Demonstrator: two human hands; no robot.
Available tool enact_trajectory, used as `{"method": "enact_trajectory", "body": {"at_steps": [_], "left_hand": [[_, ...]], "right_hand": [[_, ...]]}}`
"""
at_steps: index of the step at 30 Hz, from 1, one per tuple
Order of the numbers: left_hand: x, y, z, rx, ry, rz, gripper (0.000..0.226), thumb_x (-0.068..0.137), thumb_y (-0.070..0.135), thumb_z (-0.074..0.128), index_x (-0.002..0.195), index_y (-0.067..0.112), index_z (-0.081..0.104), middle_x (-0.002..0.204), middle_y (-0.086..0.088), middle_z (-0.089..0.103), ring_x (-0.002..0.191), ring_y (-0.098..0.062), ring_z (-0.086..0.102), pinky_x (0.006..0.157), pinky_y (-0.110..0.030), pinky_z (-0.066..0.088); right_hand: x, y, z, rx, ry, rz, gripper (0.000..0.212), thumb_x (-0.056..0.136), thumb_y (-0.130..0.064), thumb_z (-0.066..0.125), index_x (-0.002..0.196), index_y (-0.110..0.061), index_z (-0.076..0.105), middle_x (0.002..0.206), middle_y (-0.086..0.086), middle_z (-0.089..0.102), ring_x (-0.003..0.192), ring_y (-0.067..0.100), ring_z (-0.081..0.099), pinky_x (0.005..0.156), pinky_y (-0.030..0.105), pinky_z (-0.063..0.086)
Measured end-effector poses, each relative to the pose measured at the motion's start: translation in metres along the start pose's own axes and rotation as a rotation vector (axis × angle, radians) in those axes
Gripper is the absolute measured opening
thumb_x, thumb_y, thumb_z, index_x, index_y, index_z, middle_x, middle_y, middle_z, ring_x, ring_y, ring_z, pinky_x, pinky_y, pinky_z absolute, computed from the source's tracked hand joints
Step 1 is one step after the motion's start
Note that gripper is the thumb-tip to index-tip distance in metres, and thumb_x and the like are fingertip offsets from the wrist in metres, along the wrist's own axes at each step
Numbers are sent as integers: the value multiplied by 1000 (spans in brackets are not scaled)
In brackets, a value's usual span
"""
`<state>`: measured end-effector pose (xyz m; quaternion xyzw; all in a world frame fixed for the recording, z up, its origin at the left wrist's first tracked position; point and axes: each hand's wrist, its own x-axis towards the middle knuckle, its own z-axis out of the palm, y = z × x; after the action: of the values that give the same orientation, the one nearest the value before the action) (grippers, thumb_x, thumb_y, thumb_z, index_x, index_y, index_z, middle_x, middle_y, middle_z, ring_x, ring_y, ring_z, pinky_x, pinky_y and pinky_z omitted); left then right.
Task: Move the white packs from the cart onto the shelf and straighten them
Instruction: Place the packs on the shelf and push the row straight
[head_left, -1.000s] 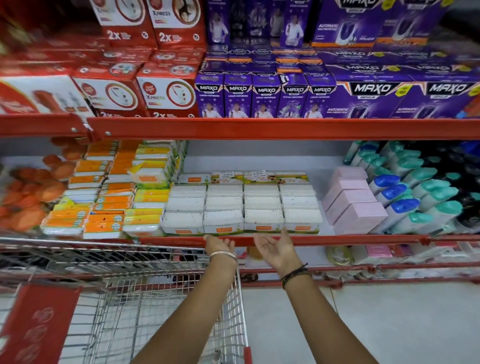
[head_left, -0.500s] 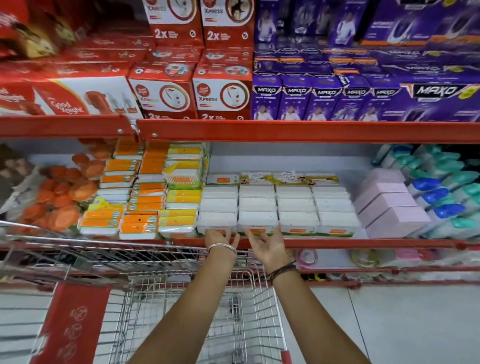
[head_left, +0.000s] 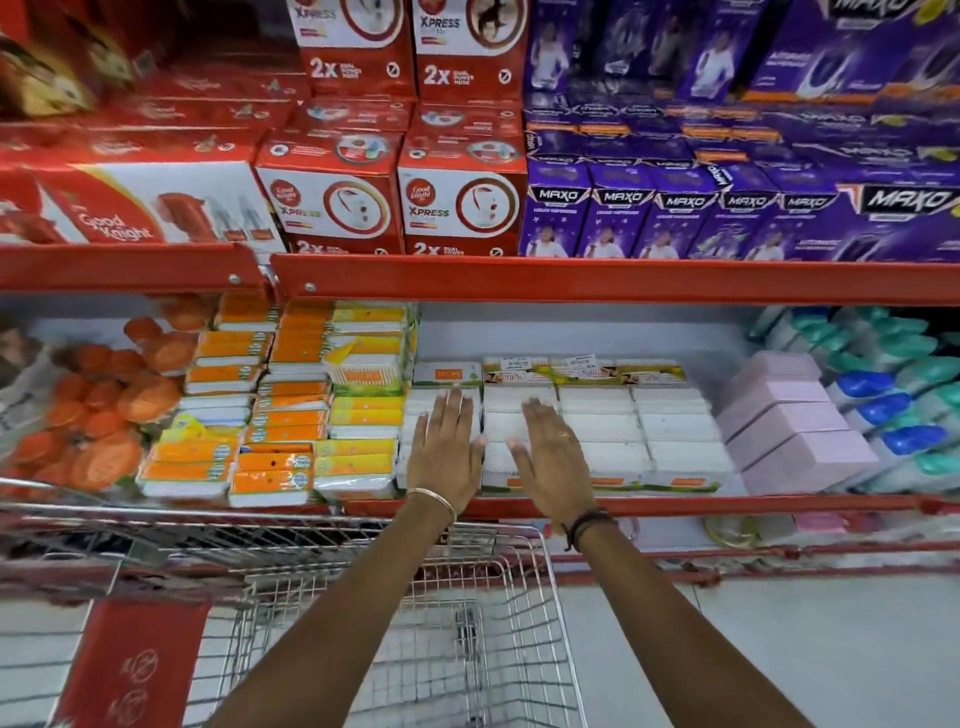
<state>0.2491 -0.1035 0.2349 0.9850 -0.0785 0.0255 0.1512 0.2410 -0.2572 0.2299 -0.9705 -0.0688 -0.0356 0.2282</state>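
White packs (head_left: 597, 431) lie in neat rows on the middle shelf (head_left: 675, 505), between the orange packs (head_left: 270, 415) and the pink boxes (head_left: 795, 431). Both hands reach over the wire cart (head_left: 426, 623) and rest palm-down on the packs: the left hand (head_left: 447, 447) lies flat on the leftmost column, and the right hand (head_left: 553, 452) lies on the next column, just beside it. Each grip is released, fingers stretched out and grasping nothing, and no white pack shows in the visible part of the cart.
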Motion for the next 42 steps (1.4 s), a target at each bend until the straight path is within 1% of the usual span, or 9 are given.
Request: {"method": "enact_trajectory", "body": {"at_steps": [5, 12, 16, 20, 26, 29, 32, 38, 42], "left_hand": [[13, -14, 13, 86, -119, 4, 56, 100, 37, 17, 148, 14, 1, 160, -4, -2, 147, -17, -4, 121, -40, 3], [16, -19, 23, 107, -85, 15, 59, 95, 40, 7, 148, 14, 2, 160, -2, 4, 147, -16, 0, 120, -40, 4], [17, -18, 21, 112, -83, 23, 72, 84, 45, -8, 148, 14, 4, 159, -3, 6, 147, -16, 2, 120, -40, 4], [14, -8, 18, 112, -53, 24, 73, 84, 45, -8, 148, 13, 7, 159, -5, 8, 147, -19, 2, 120, -39, -3], [19, 57, 23, 20, -78, 182, 59, 95, 39, 11, 148, 13, 2, 159, -4, 0, 147, -20, 1, 118, -38, 0], [23, 89, 38, 11, -110, 209, 65, 89, 43, 3, 147, 14, -2, 159, -4, -3, 147, -18, -3, 118, -38, -2], [23, 104, 53, 45, -136, 198, 70, 85, 46, -3, 147, 15, -1, 160, -4, 0, 147, -18, -1, 118, -38, -1], [25, 106, 64, 79, -95, 183, 67, 88, 44, -1, 148, 14, 6, 159, -3, 9, 147, -17, 6, 119, -38, 3], [23, 109, 64, 95, -120, 166, 68, 87, 43, -3, 148, 14, 5, 159, -3, 8, 147, -17, 6, 119, -38, 3]], "right_hand": [[23, 5, 15, -196, -105, -21, 75, 85, -50, -2, 148, -12, 7, 159, 6, 8, 147, 20, 5, 121, 42, 7], [20, 7, 25, -171, -27, -22, 59, 94, -39, 13, 147, -14, 18, 157, 3, 22, 145, 19, 17, 119, 42, 12], [23, 6, 21, -157, -83, -19, 63, 93, -46, 7, 147, -15, 13, 158, 3, 16, 146, 18, 11, 121, 41, 9], [15, 18, -4, -98, -45, -28, 75, 88, -54, -6, 147, -13, 16, 158, 4, 18, 145, 16, 16, 117, 34, 1], [-10, 99, -46, -147, 72, 139, 67, 89, -47, 6, 146, -14, 20, 156, 5, 24, 145, 19, 19, 118, 38, 6], [-15, 121, -50, -175, 36, 160, 70, 88, -49, 4, 147, -13, 16, 156, 7, 22, 145, 20, 17, 119, 41, 10], [-15, 126, -47, -208, 22, 155, 69, 89, -45, 6, 145, -10, 23, 154, 9, 28, 144, 21, 22, 118, 43, 15], [-12, 130, -40, -204, 81, 153, 59, 92, -37, 15, 141, -9, 34, 148, 9, 41, 139, 22, 34, 115, 42, 25], [-13, 133, -38, -217, 61, 139, 59, 93, -37, 15, 141, -9, 34, 148, 9, 41, 139, 22, 34, 115, 41, 24]]}}
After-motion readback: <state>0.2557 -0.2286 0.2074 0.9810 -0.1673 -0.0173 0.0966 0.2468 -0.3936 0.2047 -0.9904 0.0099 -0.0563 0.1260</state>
